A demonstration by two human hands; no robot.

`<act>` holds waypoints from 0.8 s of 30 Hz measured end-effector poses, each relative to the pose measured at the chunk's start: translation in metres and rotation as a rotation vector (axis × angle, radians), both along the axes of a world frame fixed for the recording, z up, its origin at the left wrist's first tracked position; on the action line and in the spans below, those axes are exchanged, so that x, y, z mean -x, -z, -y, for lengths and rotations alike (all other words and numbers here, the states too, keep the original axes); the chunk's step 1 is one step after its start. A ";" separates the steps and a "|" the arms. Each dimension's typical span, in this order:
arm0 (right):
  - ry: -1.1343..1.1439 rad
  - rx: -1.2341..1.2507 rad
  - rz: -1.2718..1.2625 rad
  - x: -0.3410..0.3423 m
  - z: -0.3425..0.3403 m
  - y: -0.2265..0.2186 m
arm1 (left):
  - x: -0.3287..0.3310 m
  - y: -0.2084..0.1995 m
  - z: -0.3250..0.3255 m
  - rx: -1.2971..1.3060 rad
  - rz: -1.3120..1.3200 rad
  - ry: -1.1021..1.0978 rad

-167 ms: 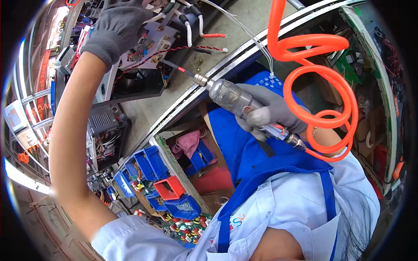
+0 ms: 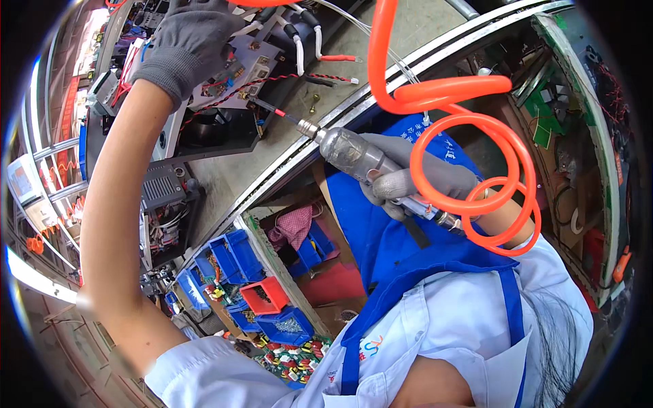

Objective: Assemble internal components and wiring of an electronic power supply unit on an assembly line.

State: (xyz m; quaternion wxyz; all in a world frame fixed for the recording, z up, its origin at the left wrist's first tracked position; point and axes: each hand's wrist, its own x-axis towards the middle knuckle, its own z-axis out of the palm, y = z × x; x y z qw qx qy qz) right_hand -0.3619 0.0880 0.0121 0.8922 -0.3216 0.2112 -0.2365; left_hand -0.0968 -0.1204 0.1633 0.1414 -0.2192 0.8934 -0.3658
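Note:
My right hand (image 2: 435, 170), in a grey glove, is wrapped around a pneumatic screwdriver (image 2: 354, 152). Its long bit (image 2: 269, 106) points up and left, the tip at a brass-coloured terminal on a circuit board (image 2: 235, 71). This board sits in an opened electronic unit with a black casing (image 2: 211, 136). My left hand (image 2: 190, 44), also gloved in grey, is over the unit's far side. Its fingers run toward the top edge and are mostly hidden. Beside it are thick white cables (image 2: 299, 54), one with a red end, and a twisted red-and-black wire (image 2: 272, 77).
An orange coiled air hose (image 2: 425, 153) hangs over my right forearm. Small brass screws (image 2: 313, 103) lie on the grey bench (image 2: 289, 119) near the metal edge. Blue bins (image 2: 241, 255) and a red bin (image 2: 280, 291) of small parts stand at lower left. Another casing (image 2: 163, 187) is left.
The screwdriver and my right hand have shifted slightly left. The orange hose has swung left with them. My left hand has barely moved.

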 end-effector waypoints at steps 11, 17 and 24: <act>-0.026 0.060 -0.049 0.032 -0.031 0.014 | -0.036 0.051 0.033 -0.529 -0.898 0.626; -0.003 0.058 -0.072 -0.002 -0.011 0.003 | -0.028 0.056 0.027 -0.131 -0.970 0.837; 0.068 0.039 -0.076 -0.003 -0.012 0.000 | -0.028 0.026 -0.025 0.113 -0.309 0.109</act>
